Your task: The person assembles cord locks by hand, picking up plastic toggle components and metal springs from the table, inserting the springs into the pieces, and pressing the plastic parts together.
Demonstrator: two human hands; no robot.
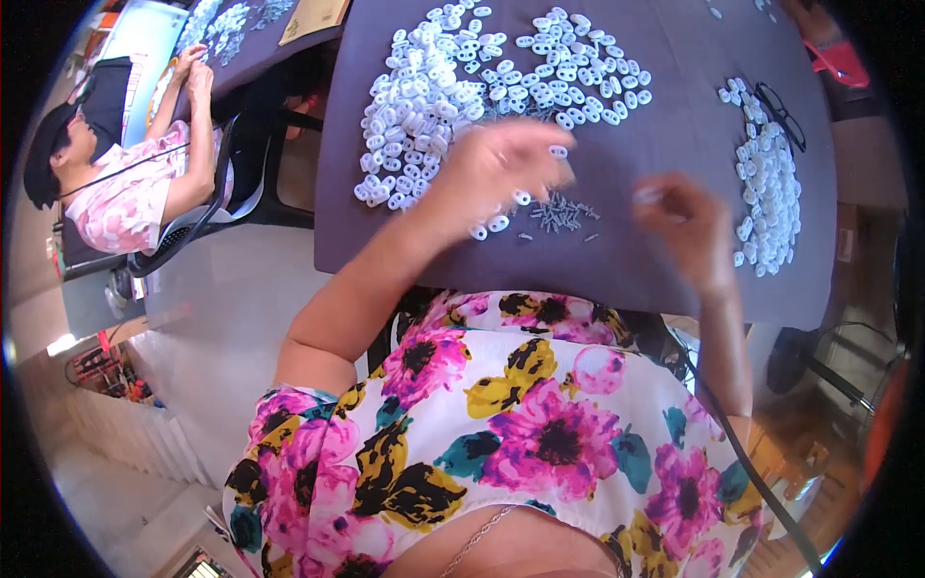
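Observation:
My left hand [506, 173] is over the table beside the big pile of white plastic pieces [414, 116], small ovals with two holes. Its fingers are curled and smeared by motion. A white oval piece [558, 152] shows at its fingertips; whether it is gripped I cannot tell. A few loose ovals [497, 223] lie by the palm. To the right, my right hand [686, 226], also blurred, is closed with thumb and fingers pinching a small whitish piece [647, 196]. Between the hands lies a small heap of grey screws [559, 214].
A second pile of white pieces [769, 202] lies at the table's right side, with dark-framed glasses [780, 116] at its far end. More ovals [588, 72] spread at the back. At left, another person [135, 183] sits working at a separate table. A red object [840, 63] is beyond the far right edge.

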